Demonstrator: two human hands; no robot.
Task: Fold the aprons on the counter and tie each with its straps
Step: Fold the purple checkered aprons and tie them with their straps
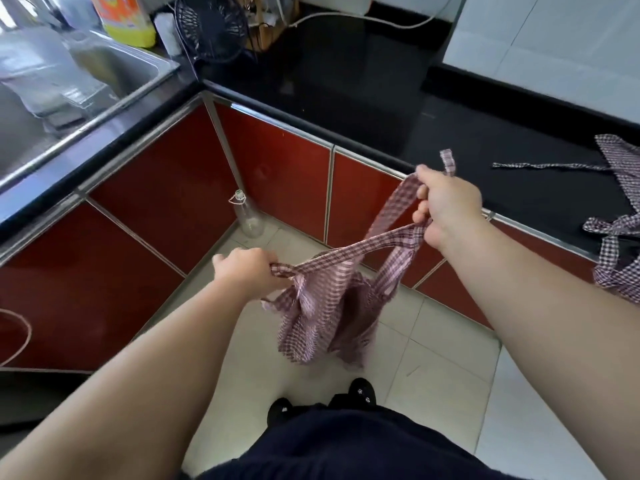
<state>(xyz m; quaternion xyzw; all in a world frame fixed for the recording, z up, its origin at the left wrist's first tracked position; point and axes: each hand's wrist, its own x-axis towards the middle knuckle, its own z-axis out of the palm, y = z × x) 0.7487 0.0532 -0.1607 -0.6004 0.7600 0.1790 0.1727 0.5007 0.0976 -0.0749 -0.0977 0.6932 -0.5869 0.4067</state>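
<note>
A pink and brown checked apron (325,306) hangs crumpled in the air over the tiled floor, in front of the red cabinets. My left hand (247,268) grips one of its top corners. My right hand (446,202) is higher and further right, closed on the apron's straps, with a strap end sticking up above the fist. Another checked apron (620,216) lies on the black counter (363,98) at the far right, part of it hanging over the edge. One of its straps (550,165) lies stretched out to the left on the counter.
A steel sink (69,81) holding clear containers is at the top left, with a yellow bottle (128,19) and a small black fan (211,26) behind it. An empty glass bottle (247,216) stands on the floor in the cabinet corner.
</note>
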